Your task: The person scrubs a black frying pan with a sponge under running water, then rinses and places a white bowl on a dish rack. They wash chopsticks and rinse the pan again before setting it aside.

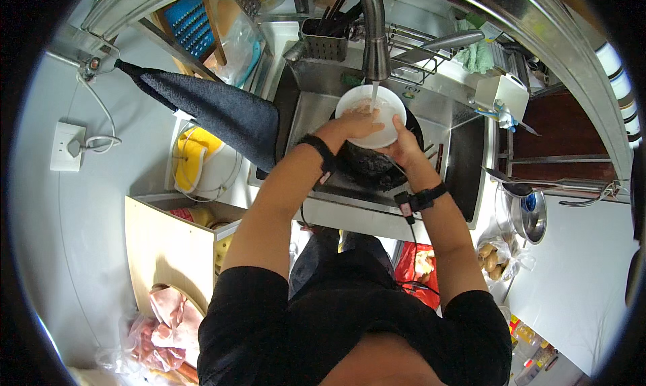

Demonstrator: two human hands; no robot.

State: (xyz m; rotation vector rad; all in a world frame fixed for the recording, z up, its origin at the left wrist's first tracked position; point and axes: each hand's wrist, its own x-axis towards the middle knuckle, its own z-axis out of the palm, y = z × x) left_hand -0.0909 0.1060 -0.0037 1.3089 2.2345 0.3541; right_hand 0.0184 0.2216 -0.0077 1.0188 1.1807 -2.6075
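Note:
A white bowl [353,97] is tilted under the stream of water from a metal faucet [376,37]. My right hand [404,144] grips its right rim, thumb on the wall and fingers beneath. Inside the bowl is my left hand [359,123], beside the running water. Something pinkish shows at its far side, and I cannot tell whether that is fingers or a thing held. Below the bowl, a dark round pan [373,166] sits in the stainless steel sink [315,106], partly covered by the bowl and my hands.
A dark towel [217,108] hangs over the sink's left side. Behind the sink stand a utensil holder [324,45] and a wire rack [416,48] with a knife [444,44] on it. Ladles [515,186] hang at right, near a metal bowl [532,219].

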